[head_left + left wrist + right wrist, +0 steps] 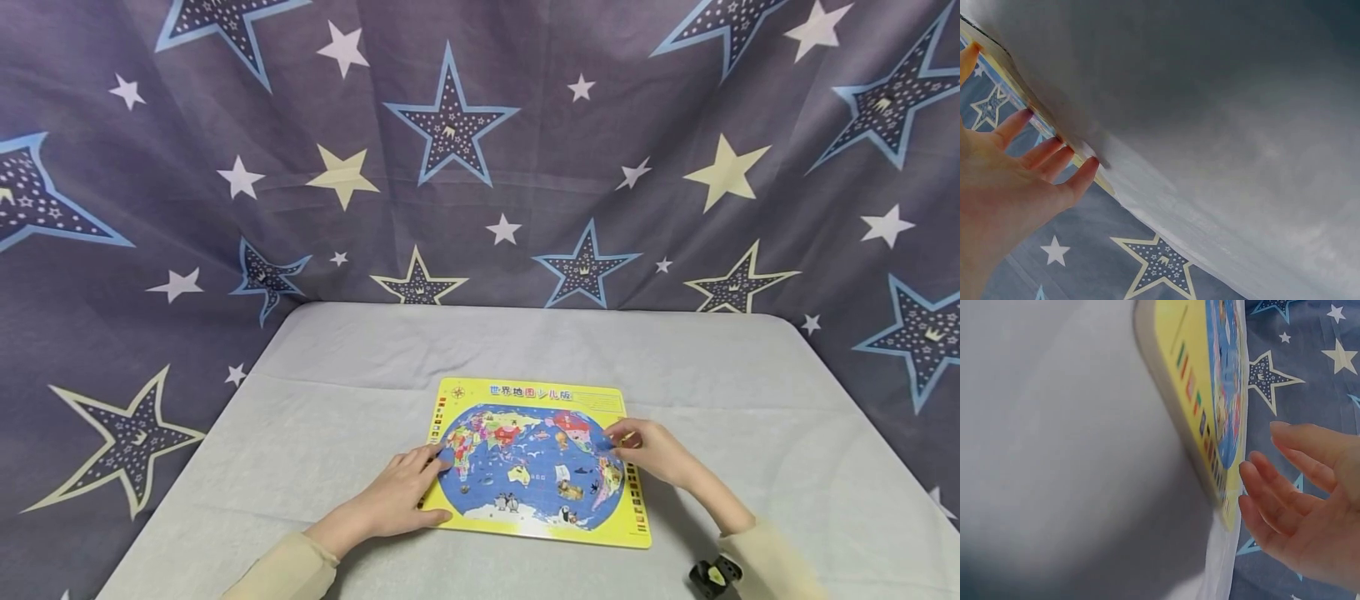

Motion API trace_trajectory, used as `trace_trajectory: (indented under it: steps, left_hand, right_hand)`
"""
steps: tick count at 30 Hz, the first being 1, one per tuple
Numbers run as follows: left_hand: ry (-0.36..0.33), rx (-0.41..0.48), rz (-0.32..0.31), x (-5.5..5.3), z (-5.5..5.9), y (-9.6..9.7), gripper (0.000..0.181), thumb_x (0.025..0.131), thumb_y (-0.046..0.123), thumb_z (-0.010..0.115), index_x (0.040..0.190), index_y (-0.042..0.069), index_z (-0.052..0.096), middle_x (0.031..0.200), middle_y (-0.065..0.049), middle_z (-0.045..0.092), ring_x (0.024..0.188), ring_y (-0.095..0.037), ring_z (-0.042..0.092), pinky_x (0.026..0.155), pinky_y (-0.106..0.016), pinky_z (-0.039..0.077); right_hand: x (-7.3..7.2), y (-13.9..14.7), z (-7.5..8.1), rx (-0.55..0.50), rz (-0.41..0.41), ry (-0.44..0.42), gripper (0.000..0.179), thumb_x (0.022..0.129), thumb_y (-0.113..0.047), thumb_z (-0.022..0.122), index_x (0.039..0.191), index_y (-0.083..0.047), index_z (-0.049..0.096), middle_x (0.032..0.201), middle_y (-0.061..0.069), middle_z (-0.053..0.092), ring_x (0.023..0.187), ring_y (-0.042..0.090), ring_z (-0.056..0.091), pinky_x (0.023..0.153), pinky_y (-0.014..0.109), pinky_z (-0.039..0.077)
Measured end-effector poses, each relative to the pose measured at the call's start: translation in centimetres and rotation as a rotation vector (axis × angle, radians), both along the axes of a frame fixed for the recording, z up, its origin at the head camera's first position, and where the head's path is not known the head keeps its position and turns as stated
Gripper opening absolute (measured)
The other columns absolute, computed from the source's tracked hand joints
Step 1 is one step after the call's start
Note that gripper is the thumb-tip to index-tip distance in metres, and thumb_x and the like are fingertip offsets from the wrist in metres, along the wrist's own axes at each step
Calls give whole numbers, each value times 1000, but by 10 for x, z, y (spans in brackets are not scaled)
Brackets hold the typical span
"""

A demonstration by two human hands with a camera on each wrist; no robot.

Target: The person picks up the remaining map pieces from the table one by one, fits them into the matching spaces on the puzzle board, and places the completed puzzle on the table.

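A yellow-bordered world map puzzle board [622,531] lies flat on the table, its blue oval map [536,492] filled with coloured continents and small animal pictures. My left hand [401,492] rests at the board's left edge, fingers over the border and thumb near the lower left corner. In the left wrist view, that hand's fingertips [1089,167] touch the board edge. Over the upper right part of the map hovers my right hand [651,450], fingers loosely bent. The right wrist view shows its thumb and fingers [1266,519] apart with nothing between them.
A pale grey cloth covers the table [360,350]. Behind and beside it hangs a dark curtain [525,83] printed with stars. A small black device [715,575] is beside my right sleeve [772,558].
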State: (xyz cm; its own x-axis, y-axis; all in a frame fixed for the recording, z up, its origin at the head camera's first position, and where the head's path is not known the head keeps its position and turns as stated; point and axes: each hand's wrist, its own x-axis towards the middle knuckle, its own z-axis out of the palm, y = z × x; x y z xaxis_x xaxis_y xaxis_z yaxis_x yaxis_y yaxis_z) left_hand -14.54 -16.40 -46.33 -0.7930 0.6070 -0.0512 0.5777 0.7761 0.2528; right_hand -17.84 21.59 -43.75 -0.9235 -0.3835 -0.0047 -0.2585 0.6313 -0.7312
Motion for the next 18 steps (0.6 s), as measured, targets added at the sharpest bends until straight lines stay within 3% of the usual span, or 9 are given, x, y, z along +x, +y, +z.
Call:
trace_trajectory:
  steps: [11,18]
  left_hand:
    - [-10,3,0,0,2,1,65,80,56,50,126,10,45,139,-13,29,127,-26,27,99,-44,27]
    - [-21,10,6,1,2,0,66,80,56,50,127,10,44,139,-14,29,127,-26,27,99,-45,27]
  right_hand:
    - [3,22,-5,13,-12,83,21,76,0,63,97,5,62,85,10,63,75,20,57,66,26,48]
    - [5,34,-5,36,-43,82,23,75,0,63,97,4,62,90,13,63,78,22,58,67,26,47]
